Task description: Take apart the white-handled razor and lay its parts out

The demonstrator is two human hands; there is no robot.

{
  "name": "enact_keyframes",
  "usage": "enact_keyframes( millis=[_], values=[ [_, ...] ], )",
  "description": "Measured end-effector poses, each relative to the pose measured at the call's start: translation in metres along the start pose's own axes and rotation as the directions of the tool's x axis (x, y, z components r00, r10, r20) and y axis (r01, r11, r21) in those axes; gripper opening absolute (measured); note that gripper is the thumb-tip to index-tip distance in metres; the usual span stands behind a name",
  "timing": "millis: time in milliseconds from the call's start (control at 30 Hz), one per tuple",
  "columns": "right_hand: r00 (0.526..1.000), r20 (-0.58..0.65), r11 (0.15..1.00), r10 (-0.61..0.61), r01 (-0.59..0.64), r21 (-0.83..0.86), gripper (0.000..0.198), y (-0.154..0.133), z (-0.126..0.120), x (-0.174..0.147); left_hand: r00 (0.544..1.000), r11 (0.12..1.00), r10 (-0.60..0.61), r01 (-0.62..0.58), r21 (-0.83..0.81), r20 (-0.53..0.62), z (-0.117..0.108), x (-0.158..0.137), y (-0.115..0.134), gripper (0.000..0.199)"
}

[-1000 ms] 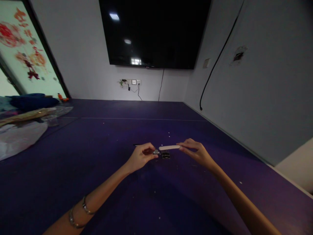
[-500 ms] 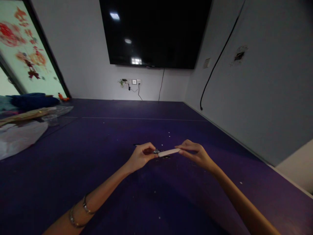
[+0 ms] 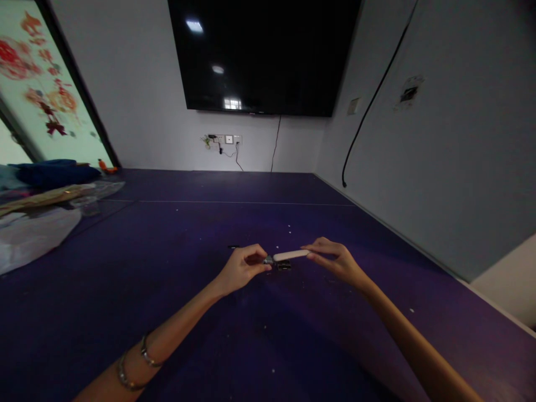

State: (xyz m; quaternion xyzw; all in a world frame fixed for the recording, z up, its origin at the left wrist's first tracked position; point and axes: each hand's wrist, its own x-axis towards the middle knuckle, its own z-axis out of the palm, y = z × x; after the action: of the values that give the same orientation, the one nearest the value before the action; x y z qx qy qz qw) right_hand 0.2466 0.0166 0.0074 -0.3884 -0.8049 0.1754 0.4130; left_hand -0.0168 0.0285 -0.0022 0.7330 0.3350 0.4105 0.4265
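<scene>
In the middle of the head view, my right hand (image 3: 330, 255) pinches one end of a pale flat stick with a rounded tip (image 3: 291, 255), which looks like a nail file. My left hand (image 3: 243, 269) has thumb and fingertips closed on a small grey piece (image 3: 268, 259). The stick's left end meets or overlaps this piece; I cannot tell whether they touch. Just under the stick, a small dark object (image 3: 284, 266) lies on the purple surface. Beyond my left fingers is a thin black item (image 3: 233, 247).
The broad purple surface (image 3: 167, 312) is dotted with tiny white bits. Clear plastic bags (image 3: 37, 231) and dark blue cloth (image 3: 58, 173) lie at the left. A black cable (image 3: 368, 111) hangs down the right wall, and a television (image 3: 268, 56) is on the wall ahead.
The pale stick has shifted slightly right and up at its left end, lying more level. More of the dark object beneath shows. Both hands stay nearly in place.
</scene>
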Motion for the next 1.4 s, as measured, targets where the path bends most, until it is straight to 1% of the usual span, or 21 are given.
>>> enact_keyframes(
  millis=[100,267,433,600,733,800,933,1100,1267,1400],
  values=[
    [1.000,-0.017,1.000,0.006,-0.006,-0.005,0.026,0.001,0.000,-0.001,1.000,1.000,0.016,-0.016,0.000,0.014,0.000,0.000,0.000,0.013],
    [0.999,0.036,1.000,-0.023,0.023,-0.002,0.027,-0.002,0.002,0.000,1.000,0.999,-0.016,0.016,0.029,-0.014,0.000,0.001,0.000,0.012],
    [1.000,-0.024,1.000,-0.001,0.000,-0.013,0.026,0.001,0.003,0.000,1.000,1.000,0.023,-0.023,0.021,0.005,-0.001,0.001,-0.004,0.013],
    [0.999,0.021,0.999,-0.040,0.041,-0.029,0.026,-0.006,0.003,0.000,1.000,1.000,0.012,-0.013,0.024,0.012,0.000,0.000,-0.004,0.011],
    [1.000,-0.018,0.998,-0.011,0.010,-0.057,0.026,-0.006,0.000,0.000,0.999,0.998,0.042,-0.042,0.037,0.024,0.001,-0.001,-0.002,0.011],
    [0.999,-0.030,0.998,-0.019,0.017,-0.065,0.026,-0.006,0.000,0.000,0.999,0.998,0.046,-0.047,0.041,0.017,0.001,-0.001,-0.001,0.010],
    [0.998,0.018,0.995,-0.054,0.056,-0.080,0.026,-0.009,0.000,0.001,0.999,0.997,0.039,-0.040,0.060,0.016,0.001,-0.002,0.000,0.007],
    [0.998,-0.040,0.990,-0.041,0.036,-0.136,0.026,-0.012,-0.001,0.001,0.999,0.996,0.050,-0.051,0.073,0.013,0.002,-0.002,0.000,0.009],
    [0.998,0.027,0.988,-0.051,0.054,-0.146,0.026,-0.018,0.000,0.000,0.999,0.997,0.033,-0.035,0.070,0.024,0.002,-0.001,0.003,0.006],
    [0.999,-0.034,0.988,-0.032,0.026,-0.154,0.025,-0.013,0.001,0.001,0.999,0.991,0.048,-0.049,0.123,0.009,0.001,-0.001,0.003,0.008]
  ],
)
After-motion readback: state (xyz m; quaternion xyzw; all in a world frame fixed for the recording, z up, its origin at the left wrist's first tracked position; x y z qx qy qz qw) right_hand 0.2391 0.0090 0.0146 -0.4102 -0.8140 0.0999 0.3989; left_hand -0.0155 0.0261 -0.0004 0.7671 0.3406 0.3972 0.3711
